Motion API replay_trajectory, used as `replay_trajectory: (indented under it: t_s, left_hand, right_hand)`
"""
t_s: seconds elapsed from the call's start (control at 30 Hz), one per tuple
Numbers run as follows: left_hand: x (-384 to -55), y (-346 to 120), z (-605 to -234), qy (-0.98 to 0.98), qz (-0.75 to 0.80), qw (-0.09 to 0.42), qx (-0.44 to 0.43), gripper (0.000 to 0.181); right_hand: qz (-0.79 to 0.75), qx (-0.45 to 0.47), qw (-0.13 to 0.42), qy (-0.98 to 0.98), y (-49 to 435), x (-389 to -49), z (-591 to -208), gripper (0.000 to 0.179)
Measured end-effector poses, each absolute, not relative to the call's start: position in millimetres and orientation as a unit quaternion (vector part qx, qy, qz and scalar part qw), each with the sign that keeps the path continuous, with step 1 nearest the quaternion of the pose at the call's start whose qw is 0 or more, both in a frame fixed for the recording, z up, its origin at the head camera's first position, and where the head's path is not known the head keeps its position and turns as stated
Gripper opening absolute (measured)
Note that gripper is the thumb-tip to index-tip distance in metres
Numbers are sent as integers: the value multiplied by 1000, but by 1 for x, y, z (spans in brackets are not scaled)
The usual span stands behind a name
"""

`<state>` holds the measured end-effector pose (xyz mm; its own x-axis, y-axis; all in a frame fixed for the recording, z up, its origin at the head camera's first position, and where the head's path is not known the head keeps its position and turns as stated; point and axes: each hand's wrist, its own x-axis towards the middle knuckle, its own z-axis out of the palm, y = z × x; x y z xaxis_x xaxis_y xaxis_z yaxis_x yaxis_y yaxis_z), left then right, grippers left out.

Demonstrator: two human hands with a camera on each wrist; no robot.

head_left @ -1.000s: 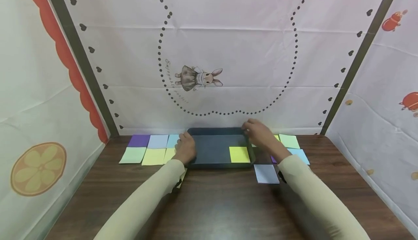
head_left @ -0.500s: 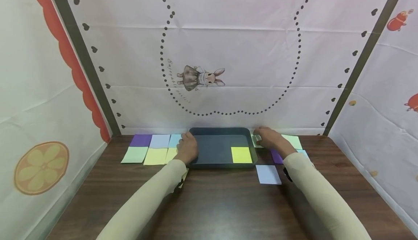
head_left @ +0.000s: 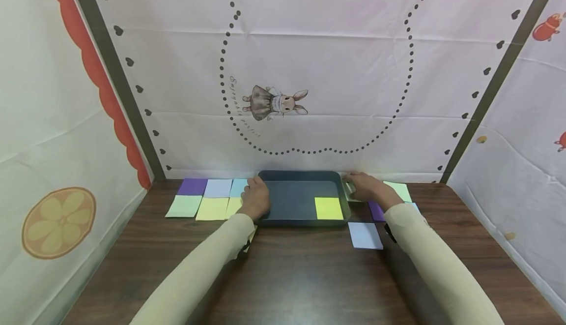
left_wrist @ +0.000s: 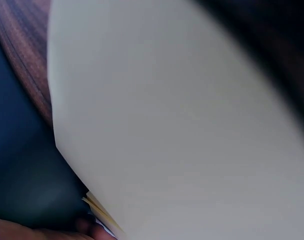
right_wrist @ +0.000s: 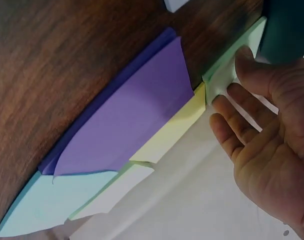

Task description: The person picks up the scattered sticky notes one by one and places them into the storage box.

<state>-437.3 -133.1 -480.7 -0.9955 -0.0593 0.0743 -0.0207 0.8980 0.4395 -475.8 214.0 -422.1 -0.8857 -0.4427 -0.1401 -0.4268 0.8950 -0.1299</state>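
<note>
My left hand (head_left: 255, 198) has curled fingers and grips the left rim of the dark tray (head_left: 287, 194); its fingertips are mostly hidden. A bright yellow sticky note (head_left: 328, 208) lies inside the tray at the front right. Just beyond the tray's right side, my right hand (head_left: 367, 187) reaches to a pale green sticky note pad (right_wrist: 222, 77). In the right wrist view, the thumb lies on the pad's surface and bent fingertips meet its far part. Close to the left wrist camera, a pale sticky note pad (left_wrist: 157, 115) covers most of that view.
Purple (head_left: 192, 186), pale blue and yellow pads form two rows left of the tray. To the right lie another purple pad (right_wrist: 137, 100), a light blue pad (right_wrist: 52, 200) and a pale yellow pad (right_wrist: 172, 125). A grey-blue pad (head_left: 365, 235) lies nearer. A printed curtain (head_left: 309, 69) stands behind.
My right hand has moved from the tray's back right corner rightward to the pale green pad. My left hand has stayed at the tray's left rim.
</note>
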Motion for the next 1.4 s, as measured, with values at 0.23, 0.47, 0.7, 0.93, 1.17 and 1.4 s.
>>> replay_trajectory:
  t_s: [0.23, 0.47, 0.7, 0.93, 1.17, 1.4]
  left_hand:
    - [-437, -133, -477, -974, -219, 42, 27, 52]
    - [-433, -130, -482, -976, -215, 41, 21, 52]
    - [-429, -127, -480, -980, -194, 43, 27, 47]
    - [-423, -128, -470, -982, -184, 40, 25, 46]
    - [-430, -131, -478, -980, -194, 47, 23, 47]
    - [-431, -131, -480, -979, -193, 57, 17, 48]
  right_hand:
    - [-57, -216, 99, 970, 211, -474, -413, 66]
    - [-52, -192, 113, 973, 211, -475, -415, 67]
    - [-74, -180, 103, 976, 214, -471, -414, 68]
    - [-95, -191, 76, 974, 219, -477, -408, 31]
    - [-111, -212, 41, 970, 238, -524, -434, 24]
    - [-59, -189, 4, 980, 216, -488, -389, 30]
